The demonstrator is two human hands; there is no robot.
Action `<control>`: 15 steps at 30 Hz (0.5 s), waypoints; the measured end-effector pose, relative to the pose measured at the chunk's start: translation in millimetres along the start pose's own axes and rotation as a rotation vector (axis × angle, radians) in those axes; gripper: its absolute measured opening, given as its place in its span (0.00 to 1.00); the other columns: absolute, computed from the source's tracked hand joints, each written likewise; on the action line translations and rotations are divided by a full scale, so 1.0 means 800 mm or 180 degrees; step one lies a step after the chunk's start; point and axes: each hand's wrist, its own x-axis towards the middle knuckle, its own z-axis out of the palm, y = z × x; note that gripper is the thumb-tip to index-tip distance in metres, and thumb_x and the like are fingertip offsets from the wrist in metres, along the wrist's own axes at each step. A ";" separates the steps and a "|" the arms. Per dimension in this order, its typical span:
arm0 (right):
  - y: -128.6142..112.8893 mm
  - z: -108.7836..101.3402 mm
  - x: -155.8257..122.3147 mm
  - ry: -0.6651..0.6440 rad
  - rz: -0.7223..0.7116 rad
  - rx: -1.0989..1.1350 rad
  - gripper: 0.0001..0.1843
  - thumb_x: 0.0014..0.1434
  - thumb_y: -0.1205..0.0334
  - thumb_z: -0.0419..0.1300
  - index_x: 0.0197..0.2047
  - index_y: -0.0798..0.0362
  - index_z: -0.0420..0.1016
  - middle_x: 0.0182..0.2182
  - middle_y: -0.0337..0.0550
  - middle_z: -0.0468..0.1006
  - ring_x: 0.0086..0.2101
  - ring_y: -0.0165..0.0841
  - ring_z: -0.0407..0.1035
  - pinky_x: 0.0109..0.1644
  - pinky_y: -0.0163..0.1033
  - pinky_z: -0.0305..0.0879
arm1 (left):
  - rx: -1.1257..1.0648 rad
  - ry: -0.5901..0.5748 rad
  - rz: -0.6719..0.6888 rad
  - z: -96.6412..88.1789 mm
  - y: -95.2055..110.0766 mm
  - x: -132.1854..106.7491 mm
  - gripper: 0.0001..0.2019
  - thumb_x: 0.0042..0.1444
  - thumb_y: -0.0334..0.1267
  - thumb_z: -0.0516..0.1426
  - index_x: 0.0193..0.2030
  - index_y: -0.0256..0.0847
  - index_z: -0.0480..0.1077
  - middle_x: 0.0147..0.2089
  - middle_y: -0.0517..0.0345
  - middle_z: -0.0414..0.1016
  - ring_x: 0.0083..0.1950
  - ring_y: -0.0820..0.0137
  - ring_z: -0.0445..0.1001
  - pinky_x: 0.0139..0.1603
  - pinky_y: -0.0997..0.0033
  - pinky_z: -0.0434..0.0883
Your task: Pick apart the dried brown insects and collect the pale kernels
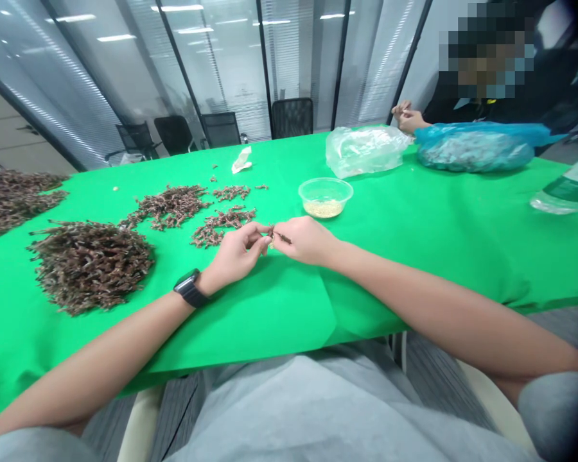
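Note:
My left hand [238, 251] and my right hand [304, 240] meet above the green cloth [289, 314], pinching a small dried brown sprig [280, 237] between their fingertips. A tiny pale bit shows at the sprig's near end. A large heap of dried brown sprigs [90, 266] lies left of my left wrist, and looser clumps [223, 226] sit just beyond my left hand. A clear plastic tub [325, 197] holding small yellowish grains stands beyond my right hand. Neither hand touches it.
Another heap [9, 202] lies at the far left. A co-worker's hands [407, 117] work at the far edge, next to a full blue plastic bag [476, 147] and a clear bag [363, 151]. A water bottle [566, 186] lies at the right edge.

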 end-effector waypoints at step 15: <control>-0.006 0.000 -0.001 0.0006 0.0219 0.0539 0.15 0.63 0.61 0.53 0.26 0.56 0.70 0.20 0.38 0.69 0.22 0.26 0.56 0.30 0.36 0.47 | -0.0192 -0.0013 0.0046 0.001 -0.003 0.000 0.16 0.65 0.50 0.58 0.47 0.38 0.70 0.27 0.60 0.74 0.25 0.74 0.66 0.27 0.75 0.61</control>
